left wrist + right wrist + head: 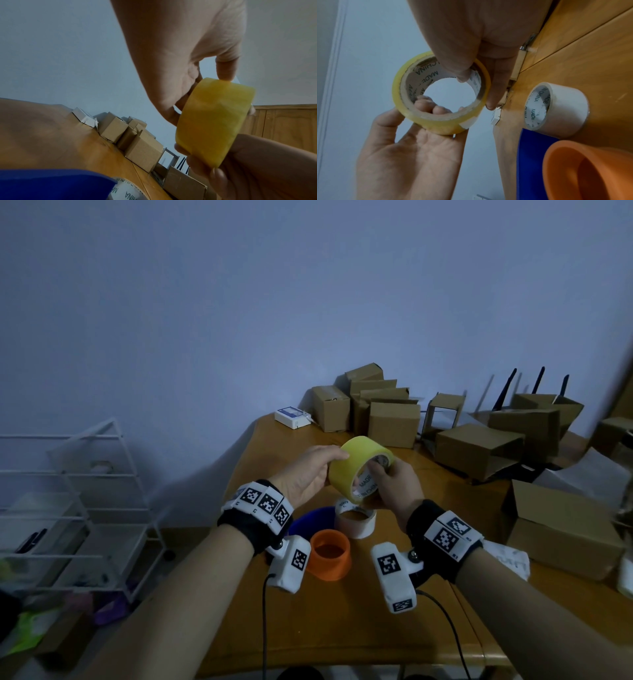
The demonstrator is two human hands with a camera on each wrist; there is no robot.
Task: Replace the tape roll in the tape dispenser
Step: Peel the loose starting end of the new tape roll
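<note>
A yellow tape roll (356, 470) with a white printed core is held up above the wooden table (342, 621) by both hands. My left hand (317, 470) grips it from the left, thumb on the outer face and fingers (433, 106) curled inside the core. My right hand (390, 484) pinches the near rim, thumb (462, 75) inside the core and a finger outside. A white tab (467, 123) marks the tape end. Below the hands lie a nearly bare white roll (356, 520), an orange ring-shaped piece (330, 554) and a blue piece (311, 522).
Several brown cardboard boxes (394, 422) crowd the table's back and right side, with a white device (291, 417) at the back left. A white wire rack (68, 508) stands on the floor to the left. Cables (263, 628) trail from the wrists.
</note>
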